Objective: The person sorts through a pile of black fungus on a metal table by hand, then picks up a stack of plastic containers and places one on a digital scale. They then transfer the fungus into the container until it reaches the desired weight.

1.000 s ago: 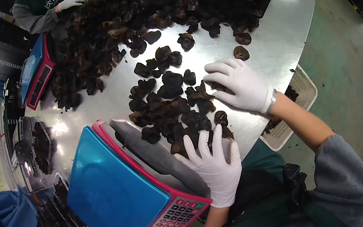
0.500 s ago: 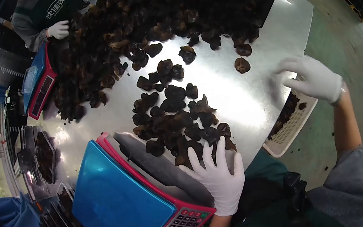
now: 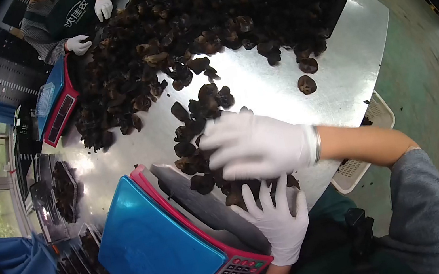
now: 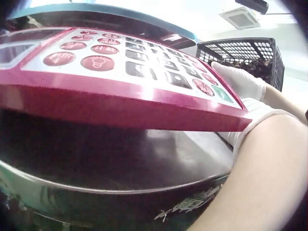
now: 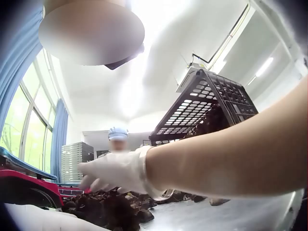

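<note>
A small pile of dark wood-ear mushrooms (image 3: pixel 196 135) lies on the steel table (image 3: pixel 276 93) near its front edge. My white-gloved right hand (image 3: pixel 249 143) reaches leftward over this pile, its fingers extended and touching the top pieces; the right wrist view shows that right hand (image 5: pixel 115 173) just above the mushrooms (image 5: pixel 110 211). My left hand (image 3: pixel 276 220) rests flat at the table edge, fingers spread against the pile's near side. A scale with a blue platform (image 3: pixel 156 244) and a red keypad (image 4: pixel 134 62) stands just left of it.
A large heap of mushrooms (image 3: pixel 166 19) spills from a black crate (image 5: pixel 207 110) at the back. Another person's gloved hands (image 3: pixel 79 43) work beside a second scale (image 3: pixel 56 102). A white basket (image 3: pixel 366 154) sits below the table's right edge. Filled trays (image 3: pixel 64 190) stand left.
My right hand left the pile, swung out right over the white basket, then came back and now lies over the near pile. The left hand has stayed put.
</note>
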A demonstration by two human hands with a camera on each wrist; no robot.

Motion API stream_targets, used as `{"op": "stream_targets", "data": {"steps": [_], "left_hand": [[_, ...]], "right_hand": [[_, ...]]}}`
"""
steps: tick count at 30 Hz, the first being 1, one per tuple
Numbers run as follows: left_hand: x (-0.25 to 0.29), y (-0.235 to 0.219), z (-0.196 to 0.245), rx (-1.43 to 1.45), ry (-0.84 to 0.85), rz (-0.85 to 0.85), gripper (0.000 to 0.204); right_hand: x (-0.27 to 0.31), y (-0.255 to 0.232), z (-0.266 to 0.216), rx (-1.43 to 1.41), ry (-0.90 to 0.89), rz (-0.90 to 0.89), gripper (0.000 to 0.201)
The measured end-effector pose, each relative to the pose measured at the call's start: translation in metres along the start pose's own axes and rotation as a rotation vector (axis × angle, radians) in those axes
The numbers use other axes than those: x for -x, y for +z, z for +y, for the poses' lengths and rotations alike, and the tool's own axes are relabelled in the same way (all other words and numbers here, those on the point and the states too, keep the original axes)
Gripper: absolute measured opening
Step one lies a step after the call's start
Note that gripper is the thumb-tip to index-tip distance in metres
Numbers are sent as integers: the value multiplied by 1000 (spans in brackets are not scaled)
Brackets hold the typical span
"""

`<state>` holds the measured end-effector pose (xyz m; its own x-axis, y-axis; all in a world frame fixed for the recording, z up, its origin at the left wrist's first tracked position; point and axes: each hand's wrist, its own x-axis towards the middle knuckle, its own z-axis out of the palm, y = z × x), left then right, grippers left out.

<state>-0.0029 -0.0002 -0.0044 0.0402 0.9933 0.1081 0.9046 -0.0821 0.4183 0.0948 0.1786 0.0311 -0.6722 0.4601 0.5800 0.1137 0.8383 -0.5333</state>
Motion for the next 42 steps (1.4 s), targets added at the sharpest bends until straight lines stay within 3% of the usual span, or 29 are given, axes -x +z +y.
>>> {"op": "stream_targets", "data": {"steps": [1, 2, 4, 5, 6, 7, 9, 11, 13, 15, 17, 18, 19, 20, 21, 23, 25, 26, 27, 28, 30, 33, 37, 39, 41, 42], "left_hand": [[0, -1, 0, 4, 0, -4, 54], [0, -2, 1, 16, 3, -5, 53], [-1, -3, 1, 34, 4, -6, 53], [-1, -4, 2, 45, 2, -4, 53], [0, -4, 2, 49, 0, -6, 53], [1, -4, 1, 51, 1, -5, 53], [-1, -4, 2, 51, -7, -4, 53], [-2, -7, 3, 46, -15, -25, 53], [-1, -4, 3, 37, -7, -16, 52], [0, -2, 1, 22, -2, -8, 53], [-2, -3, 1, 16, 4, -6, 53], [0, -3, 2, 15, 6, -7, 53], [1, -4, 2, 11, 1, -14, 53], [1, -4, 2, 10, -4, -15, 53], [0, -4, 3, 9, -7, -13, 53], [0, -3, 3, -3, 0, -6, 53], [0, -3, 2, -9, -8, 2, 52], [0, -3, 2, -8, -12, 2, 52], [0, -2, 3, -6, -15, 3, 52], [-1, -2, 3, -15, -12, 7, 52], [-2, -3, 3, -39, 0, -2, 53], [0, -2, 2, -65, 11, -5, 54], [1, 0, 1, -60, 2, -3, 54], [1, 1, 1, -65, 5, 9, 53], [1, 3, 1, -63, 3, 33, 53], [2, 3, 1, -65, 8, 38, 53]], "right_hand": [[2, -8, 21, 64, 48, 120, 28], [-4, -38, 16, 105, 406, 166, 24], [5, -94, 101, 665, 495, 228, 43], [15, -102, 121, 1162, 563, 393, 56], [36, -113, 156, 1324, 627, 398, 61], [38, -115, 151, 1266, 812, 206, 67], [40, -93, 124, 1059, 722, 57, 65], [41, -71, 82, 1004, 306, -334, 55], [46, -38, 35, 669, 433, -166, 42], [52, -28, 9, 455, 256, -101, 32], [55, -45, 12, 243, 312, 3, 35], [57, -66, 23, 509, 236, 24, 35], [58, -81, 43, 742, 291, 96, 37], [59, -96, 63, 966, 367, 158, 39], [65, -96, 87, 1153, 580, 276, 43], [79, -97, 106, 1046, 792, 82, 52], [73, -69, 74, 1001, 747, 20, 53], [65, -62, 32, 979, 598, -150, 57], [63, -50, 14, 620, 672, -171, 58], [79, -31, 4, 619, 471, -268, 58], [85, -14, -31, 423, 450, -159, 43], [91, -22, -34, 194, 351, -84, 34], [101, -44, -11, 348, 416, 207, 19], [100, -51, -4, 338, 503, 244, 18], [79, -65, -6, 335, 531, 145, 23], [72, -65, 2, 376, 462, 143, 23]]}}
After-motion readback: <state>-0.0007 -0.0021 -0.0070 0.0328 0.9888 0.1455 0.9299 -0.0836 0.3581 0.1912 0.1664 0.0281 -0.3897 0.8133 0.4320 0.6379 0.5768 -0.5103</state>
